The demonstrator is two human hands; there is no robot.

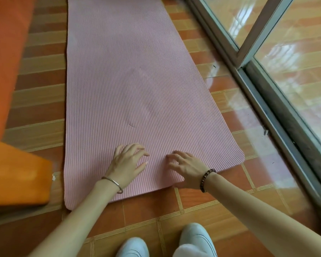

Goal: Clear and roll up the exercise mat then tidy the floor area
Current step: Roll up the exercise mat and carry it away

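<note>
Hands, left (126, 164) and right (186, 170), touch the mat (137, 80).

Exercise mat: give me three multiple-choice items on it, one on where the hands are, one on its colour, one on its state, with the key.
1. Where are the left hand and the right hand?
A. On a chair
B. On the near end of the mat
C. On a dumbbell

2. What colour is the mat?
A. Blue
B. Green
C. Pink

3. How does the mat lie?
A. Flat and unrolled on the tiled floor
B. Rolled up tight
C. Folded in half

Key: 1 B, both hands touch the mat by its near edge; 2 C, its ribbed surface is pink; 3 A, it lies spread out along the floor with no roll begun.
</note>
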